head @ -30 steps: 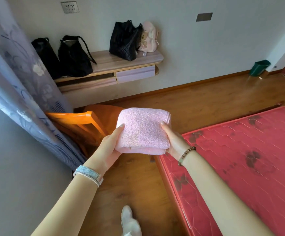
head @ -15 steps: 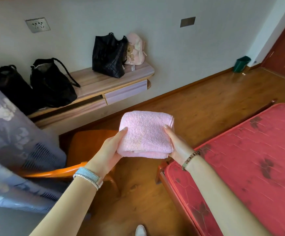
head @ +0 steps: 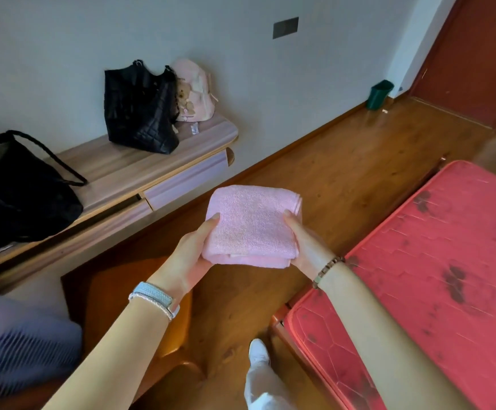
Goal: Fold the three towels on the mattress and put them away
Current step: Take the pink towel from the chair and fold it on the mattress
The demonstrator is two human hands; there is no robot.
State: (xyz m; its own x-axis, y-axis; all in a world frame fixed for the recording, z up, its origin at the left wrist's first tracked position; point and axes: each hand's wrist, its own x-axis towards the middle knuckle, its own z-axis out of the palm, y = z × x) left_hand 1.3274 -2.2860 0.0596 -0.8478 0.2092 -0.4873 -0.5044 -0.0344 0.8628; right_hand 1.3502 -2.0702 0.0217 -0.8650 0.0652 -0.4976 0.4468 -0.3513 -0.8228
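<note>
A: Where is the towel [head: 252,229]?
B: Folded, pink, up in the air between the left hand [head: 189,257] and the right hand [head: 306,247]. It is above the floor [head: 344,179], left of the mattress [head: 436,261] and near the bench [head: 128,170]. It touches only the hands.
A: And the arms?
B: Both forearms reach forward, palms turned inward toward each other.
A: The grip?
B: The left hand clasps the towel's left edge, thumb on top. The right hand clasps the right edge likewise. The other fingers are hidden underneath.
</note>
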